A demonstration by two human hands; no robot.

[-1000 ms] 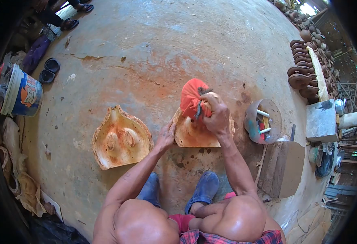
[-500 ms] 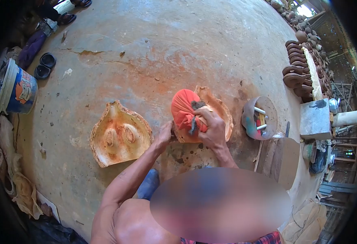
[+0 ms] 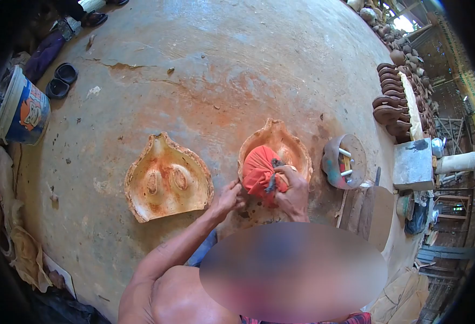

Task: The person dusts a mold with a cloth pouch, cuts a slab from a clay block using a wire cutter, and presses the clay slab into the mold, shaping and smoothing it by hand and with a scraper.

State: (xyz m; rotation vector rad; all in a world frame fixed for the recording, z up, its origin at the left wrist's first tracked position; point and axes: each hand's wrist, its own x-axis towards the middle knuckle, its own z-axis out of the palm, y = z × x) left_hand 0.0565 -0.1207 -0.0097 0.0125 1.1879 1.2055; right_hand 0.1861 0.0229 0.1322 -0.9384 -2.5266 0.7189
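My right hand (image 3: 295, 195) grips the gathered neck of a red cloth bundle (image 3: 258, 171), which has a dark strip tied round it. The bundle rests over the lower left part of a pale, orange-stained mould (image 3: 274, 131) and hides much of its hollow. By the mould's left rim is my left hand (image 3: 228, 198), fingers curled; whether they pinch anything is hidden. A second, similar mould (image 3: 167, 211) lies hollow side up to the left, with two oval bumps inside.
Right of the moulds stands a round bowl (image 3: 360, 152) with white sticks in it, near a board (image 3: 379, 213). Stacked brown clay pieces (image 3: 390, 112) and a grey block (image 3: 412, 166) are farther right. At left are a bucket (image 3: 31, 113) and sandals (image 3: 61, 81); another person's foot (image 3: 94, 19) shows.
The red bundle and my right hand have moved down and slightly right, uncovering the mould's upper part. My left hand has shifted down a little from the mould's left edge.
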